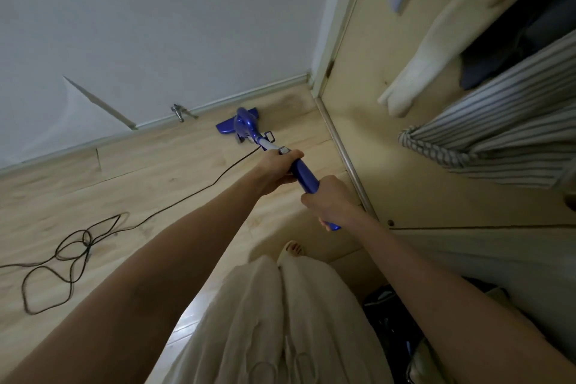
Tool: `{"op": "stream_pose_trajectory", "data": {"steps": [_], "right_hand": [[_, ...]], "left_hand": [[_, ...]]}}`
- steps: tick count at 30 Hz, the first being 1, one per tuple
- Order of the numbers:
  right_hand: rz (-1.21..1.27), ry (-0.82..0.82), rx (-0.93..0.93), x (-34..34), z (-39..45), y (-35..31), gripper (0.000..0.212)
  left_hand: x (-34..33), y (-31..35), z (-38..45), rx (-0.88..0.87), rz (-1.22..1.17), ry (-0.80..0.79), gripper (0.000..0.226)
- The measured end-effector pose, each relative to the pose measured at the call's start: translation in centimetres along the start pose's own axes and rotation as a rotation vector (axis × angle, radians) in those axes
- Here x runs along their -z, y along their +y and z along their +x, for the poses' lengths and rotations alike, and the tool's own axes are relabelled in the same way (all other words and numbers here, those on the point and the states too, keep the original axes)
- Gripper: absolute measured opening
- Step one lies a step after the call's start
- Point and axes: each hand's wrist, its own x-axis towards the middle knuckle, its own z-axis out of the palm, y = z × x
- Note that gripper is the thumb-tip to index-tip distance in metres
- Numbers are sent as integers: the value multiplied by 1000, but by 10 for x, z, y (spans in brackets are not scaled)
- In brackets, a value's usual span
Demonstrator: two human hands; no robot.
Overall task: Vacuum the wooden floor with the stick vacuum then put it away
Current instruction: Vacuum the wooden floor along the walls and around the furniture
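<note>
Stick vacuum (300, 170) out ahead on wooden floor (162, 165), blue head (238, 121) just beside skirting board (249, 93) near wardrobe (405, 134) corner. Left hand (277, 170) grips handle farther from wardrobe, fingers curled round blue tube. Right hand (332, 201) grips handle end, fingers wrapped tight. Black cord (78, 246) trails from vacuum across floor, looped well away from wardrobe. Striped cloth (498, 137) hangs inside wardrobe.

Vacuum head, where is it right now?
In the head view, the vacuum head sits on the floor centre frame, near the baseboard, left of the closet track.
</note>
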Motion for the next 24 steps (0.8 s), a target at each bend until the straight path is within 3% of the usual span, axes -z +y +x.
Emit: {"op": "stream_pose_trajectory", "data": {"steps": [3, 14, 24], "right_hand": [[22, 15, -22, -10, -25, 6, 31], [212, 102, -121, -90, -116, 5, 23], [292, 162, -110, -144, -102, -12, 20]], "left_hand": [[-1, -12, -17, -3, 23, -24, 26], [36, -47, -94, 90, 205, -177, 21], [75, -56, -88, 54, 328, -209, 33]]}}
